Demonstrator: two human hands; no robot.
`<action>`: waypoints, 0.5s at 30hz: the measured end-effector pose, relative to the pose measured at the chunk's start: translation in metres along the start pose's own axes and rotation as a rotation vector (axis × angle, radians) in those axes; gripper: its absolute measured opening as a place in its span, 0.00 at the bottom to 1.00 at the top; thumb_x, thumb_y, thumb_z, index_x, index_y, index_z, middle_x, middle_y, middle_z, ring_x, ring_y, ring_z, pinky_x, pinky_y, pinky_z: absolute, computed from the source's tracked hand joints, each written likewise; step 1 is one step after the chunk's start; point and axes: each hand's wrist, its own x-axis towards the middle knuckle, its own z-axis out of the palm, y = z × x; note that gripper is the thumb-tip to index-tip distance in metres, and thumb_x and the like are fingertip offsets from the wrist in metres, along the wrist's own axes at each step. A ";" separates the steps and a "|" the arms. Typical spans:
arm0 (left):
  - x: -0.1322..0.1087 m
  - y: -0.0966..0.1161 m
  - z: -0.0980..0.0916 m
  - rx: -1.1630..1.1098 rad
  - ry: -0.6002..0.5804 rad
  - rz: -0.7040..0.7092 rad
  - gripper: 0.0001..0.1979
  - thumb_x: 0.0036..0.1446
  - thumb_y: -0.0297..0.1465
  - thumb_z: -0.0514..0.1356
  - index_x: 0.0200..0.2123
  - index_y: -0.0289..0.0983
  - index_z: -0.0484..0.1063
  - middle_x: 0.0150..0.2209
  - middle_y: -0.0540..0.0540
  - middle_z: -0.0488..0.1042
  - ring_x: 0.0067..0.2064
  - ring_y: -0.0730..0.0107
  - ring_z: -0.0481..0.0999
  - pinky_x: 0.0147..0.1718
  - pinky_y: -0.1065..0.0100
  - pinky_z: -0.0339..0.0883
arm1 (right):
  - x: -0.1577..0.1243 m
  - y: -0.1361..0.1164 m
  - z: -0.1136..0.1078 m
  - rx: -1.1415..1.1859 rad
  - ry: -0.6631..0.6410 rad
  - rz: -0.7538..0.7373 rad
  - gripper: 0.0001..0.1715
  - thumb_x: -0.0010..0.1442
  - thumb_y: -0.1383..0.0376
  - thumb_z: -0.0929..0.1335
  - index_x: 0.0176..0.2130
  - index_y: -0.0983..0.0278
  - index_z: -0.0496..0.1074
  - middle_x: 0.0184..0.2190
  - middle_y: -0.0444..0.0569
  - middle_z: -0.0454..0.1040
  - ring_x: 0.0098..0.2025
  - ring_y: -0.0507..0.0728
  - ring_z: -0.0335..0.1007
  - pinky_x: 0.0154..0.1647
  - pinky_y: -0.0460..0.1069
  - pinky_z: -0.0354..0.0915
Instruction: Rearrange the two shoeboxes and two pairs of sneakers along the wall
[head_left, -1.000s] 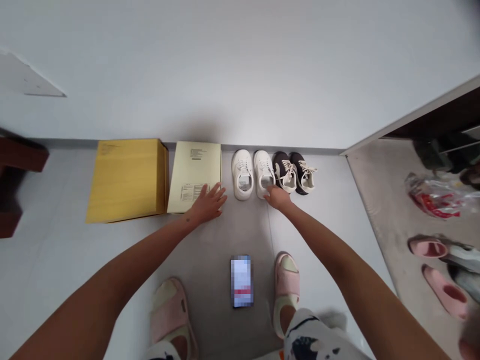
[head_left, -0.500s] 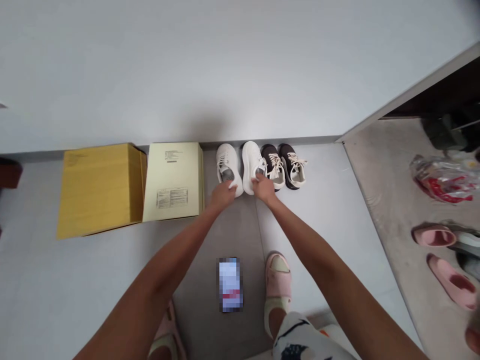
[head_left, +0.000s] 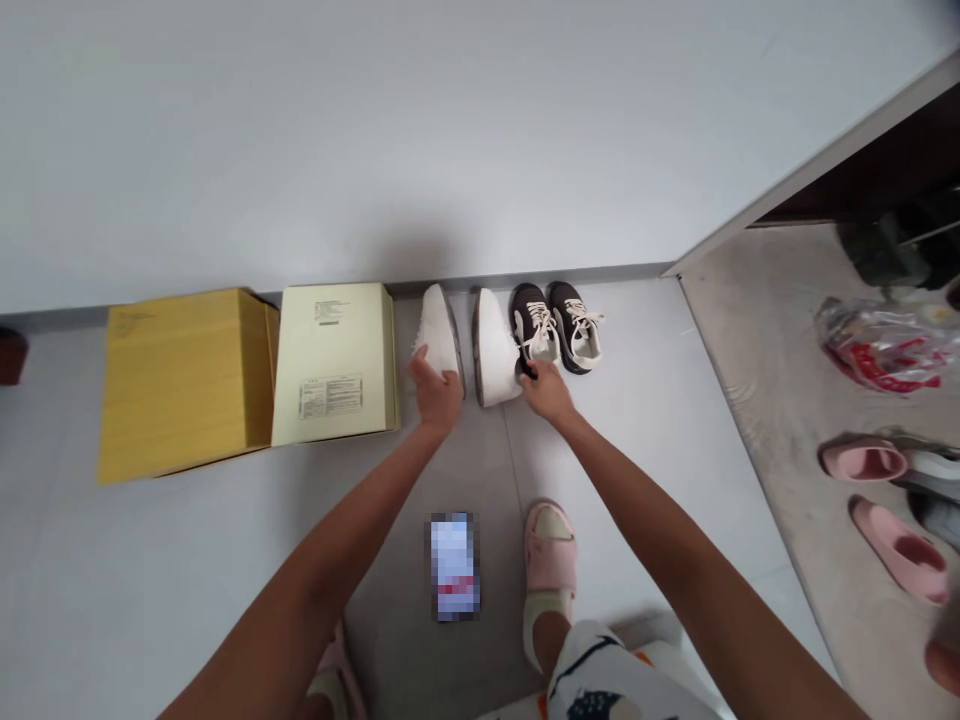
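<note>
Two white sneakers are tipped outward on their sides, soles facing each other. My left hand (head_left: 437,395) grips the left white sneaker (head_left: 439,330) near its heel, fingers over the far side. At the heel of the right white sneaker (head_left: 493,350), my right hand (head_left: 546,390) has its fingers closed at the shoe's opening, which is turned away from view. Just to the right, a pair of dark brown sneakers with cream laces stands upright; the nearer brown sneaker (head_left: 531,310) is beside the white one and the other brown sneaker (head_left: 574,310) is next to it.
A cream shoebox (head_left: 334,350) and a yellow box (head_left: 176,380) stand left along the wall (head_left: 450,130). A phone (head_left: 454,565) lies on the floor before my pink-slippered feet. Pink slippers (head_left: 896,550) and a plastic bag (head_left: 877,340) lie beyond the doorway at right.
Both white sneakers have gone from upright to tipped outward, the left one leftward and the right one rightward. My hands have turned with them. The view has shifted slightly.
</note>
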 end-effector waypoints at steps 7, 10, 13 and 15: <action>-0.030 0.076 0.110 -0.053 -0.715 0.179 0.34 0.59 0.23 0.56 0.69 0.32 0.58 0.72 0.29 0.57 0.73 0.51 0.58 0.69 0.54 0.57 | 0.044 0.051 -0.065 -0.226 0.064 0.157 0.22 0.62 0.68 0.65 0.55 0.64 0.74 0.51 0.61 0.76 0.51 0.66 0.75 0.54 0.58 0.68; -0.031 0.091 0.141 0.036 -0.722 -0.002 0.33 0.59 0.23 0.57 0.68 0.28 0.60 0.71 0.23 0.57 0.71 0.43 0.61 0.68 0.50 0.57 | 0.042 0.064 -0.053 -0.175 0.085 0.160 0.11 0.62 0.66 0.66 0.43 0.63 0.76 0.46 0.58 0.78 0.50 0.65 0.74 0.54 0.56 0.67; -0.027 0.093 0.148 -0.049 -0.631 -0.156 0.18 0.58 0.24 0.60 0.52 0.30 0.75 0.63 0.24 0.67 0.65 0.40 0.69 0.65 0.50 0.60 | 0.033 0.078 -0.049 0.037 0.257 0.195 0.10 0.62 0.58 0.67 0.35 0.61 0.73 0.36 0.52 0.77 0.44 0.61 0.74 0.48 0.52 0.69; -0.025 0.093 0.148 -0.225 -0.566 -0.234 0.09 0.59 0.27 0.62 0.43 0.34 0.77 0.57 0.32 0.73 0.61 0.47 0.74 0.61 0.54 0.65 | 0.031 0.088 -0.057 0.273 0.330 0.274 0.18 0.62 0.50 0.67 0.31 0.60 0.68 0.27 0.46 0.72 0.34 0.57 0.71 0.38 0.50 0.68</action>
